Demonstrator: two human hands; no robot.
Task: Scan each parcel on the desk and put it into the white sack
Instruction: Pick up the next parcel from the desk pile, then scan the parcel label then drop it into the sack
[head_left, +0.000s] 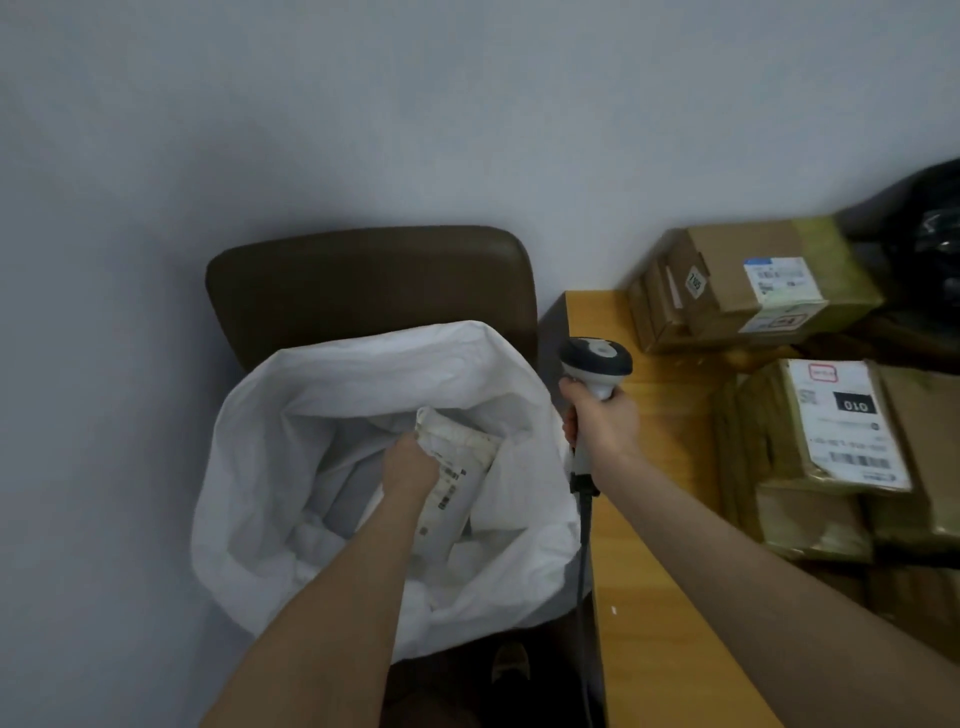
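Observation:
The white sack (311, 395) stands open on a brown chair, left of the desk. My left hand (409, 465) reaches inside its mouth and grips a soft white mailer parcel (457, 467) with a barcode label. My right hand (602, 421) holds a white and dark handheld scanner (597, 364) upright over the desk's left edge, its cable hanging down. Several taped cardboard parcels with labels lie on the desk: one (753, 283) at the back, another (841, 421) nearer.
The wooden desk (654, 519) runs along the right. The brown chair back (371, 283) rises behind the sack against a pale wall. A black bag (935, 228) sits at the far right. A shoe (511, 665) shows below the sack.

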